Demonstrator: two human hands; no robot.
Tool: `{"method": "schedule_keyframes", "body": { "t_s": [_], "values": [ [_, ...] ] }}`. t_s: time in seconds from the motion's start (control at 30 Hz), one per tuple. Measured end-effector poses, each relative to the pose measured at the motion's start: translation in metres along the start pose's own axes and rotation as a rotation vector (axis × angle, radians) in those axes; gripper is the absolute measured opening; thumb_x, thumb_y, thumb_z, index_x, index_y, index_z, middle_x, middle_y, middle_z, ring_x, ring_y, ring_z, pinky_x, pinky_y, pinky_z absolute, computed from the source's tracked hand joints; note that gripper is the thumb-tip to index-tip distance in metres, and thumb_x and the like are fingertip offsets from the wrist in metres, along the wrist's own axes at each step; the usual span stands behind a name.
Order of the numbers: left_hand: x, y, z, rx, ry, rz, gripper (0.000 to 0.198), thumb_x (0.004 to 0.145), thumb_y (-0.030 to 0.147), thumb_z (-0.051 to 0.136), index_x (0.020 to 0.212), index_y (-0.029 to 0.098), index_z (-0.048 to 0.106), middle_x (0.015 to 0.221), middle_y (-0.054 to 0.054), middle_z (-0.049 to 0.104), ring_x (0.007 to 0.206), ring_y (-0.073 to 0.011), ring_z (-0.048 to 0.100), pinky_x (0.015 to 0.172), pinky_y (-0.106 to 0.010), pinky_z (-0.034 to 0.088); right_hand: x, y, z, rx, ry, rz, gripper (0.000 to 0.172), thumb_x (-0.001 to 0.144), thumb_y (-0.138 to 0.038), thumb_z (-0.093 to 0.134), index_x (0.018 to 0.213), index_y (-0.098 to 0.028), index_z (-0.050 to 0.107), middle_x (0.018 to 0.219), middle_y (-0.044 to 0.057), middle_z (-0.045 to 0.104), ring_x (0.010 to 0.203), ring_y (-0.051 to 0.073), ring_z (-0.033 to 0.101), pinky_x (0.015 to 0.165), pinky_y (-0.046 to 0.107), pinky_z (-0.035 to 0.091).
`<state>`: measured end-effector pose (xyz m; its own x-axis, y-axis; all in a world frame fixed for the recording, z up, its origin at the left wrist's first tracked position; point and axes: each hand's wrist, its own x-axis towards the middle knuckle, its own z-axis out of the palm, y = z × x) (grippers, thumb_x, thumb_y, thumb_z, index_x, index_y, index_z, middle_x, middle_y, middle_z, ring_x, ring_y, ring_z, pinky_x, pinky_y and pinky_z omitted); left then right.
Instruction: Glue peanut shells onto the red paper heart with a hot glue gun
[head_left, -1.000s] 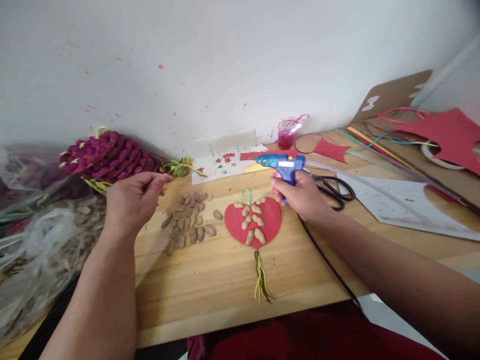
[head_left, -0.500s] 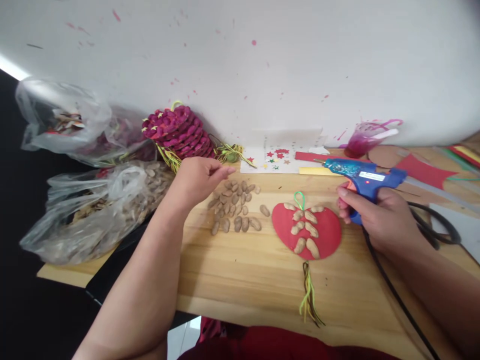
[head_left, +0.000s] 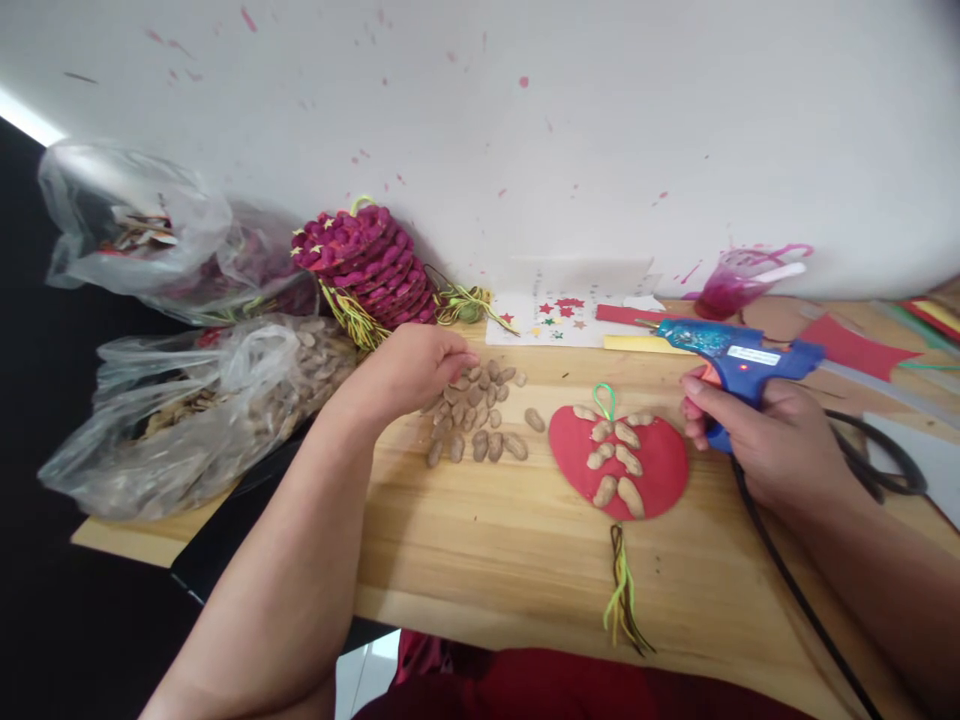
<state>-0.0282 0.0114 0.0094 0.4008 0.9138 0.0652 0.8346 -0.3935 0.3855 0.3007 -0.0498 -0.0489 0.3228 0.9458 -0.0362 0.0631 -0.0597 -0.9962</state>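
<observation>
The gun (head_left: 739,358), right of centre in the frame, carries a white label (head_left: 754,356) whose small print I can't make out from here, with a red light glowing just below it; at upper centre a white sheet (head_left: 517,332) bears marks too tiny to read, small stars (head_left: 568,311) scattered over it; the right hand (head_left: 772,440) has its fingers wrapped round the gun's handle, the nozzle pointing left; the left hand (head_left: 420,370), left of centre, bends over the upper edge of the loose peanuts (head_left: 469,410), its fingers curled together, though I can't tell whether they pinch one; the red heart (head_left: 664,470) lies flat between that heap and the gun, eight more nuts on it, a green loop (head_left: 604,397) at its top and a yarn tassel (head_left: 624,595) below; all this sits on a pale wooden table (head_left: 495,570) with a plain grain and a few dark specks; behind it a white wall (head_left: 450,150) is spattered with pink; a purple-stained cup (head_left: 724,285) stands by it at upper right; a magenta ornament (head_left: 367,265) leans there at upper left, beside clear bags (head_left: 112,450), the lower one full of nuts; pale floor tiles (head_left: 364,675) show at bottom, next to dark red clothing (head_left: 585,690).
</observation>
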Motion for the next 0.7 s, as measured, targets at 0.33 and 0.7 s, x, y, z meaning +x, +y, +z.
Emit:
{"method": "schedule_keyframes", "body": {
  "t_s": [0.33,0.7],
  "values": [
    [0.000,0.008,-0.002,0.049,-0.078,-0.063,0.036,0.091,0.039,0.049,0.077,0.020,0.076,0.066,-0.001,0.069,0.064,-0.0162,0.058,0.064,-0.027,0.040,0.000,-0.001,0.001,-0.006,-0.014,-0.024,0.021,0.072,-0.031,0.081,0.077,-0.019,0.064,0.060,0.000,0.060,0.051,0.012,0.054,0.043,0.023,0.042],
    [0.004,-0.004,0.002,0.095,-0.103,-0.017,0.030,0.086,0.031,0.050,0.090,0.024,0.080,0.084,-0.003,0.078,0.078,-0.0199,0.069,0.074,-0.027,0.047,0.002,0.004,-0.001,0.000,-0.049,-0.028,0.029,0.073,-0.039,0.080,0.077,-0.019,0.060,0.059,-0.003,0.059,0.050,0.011,0.053,0.043,0.022,0.041]
  ]
}}
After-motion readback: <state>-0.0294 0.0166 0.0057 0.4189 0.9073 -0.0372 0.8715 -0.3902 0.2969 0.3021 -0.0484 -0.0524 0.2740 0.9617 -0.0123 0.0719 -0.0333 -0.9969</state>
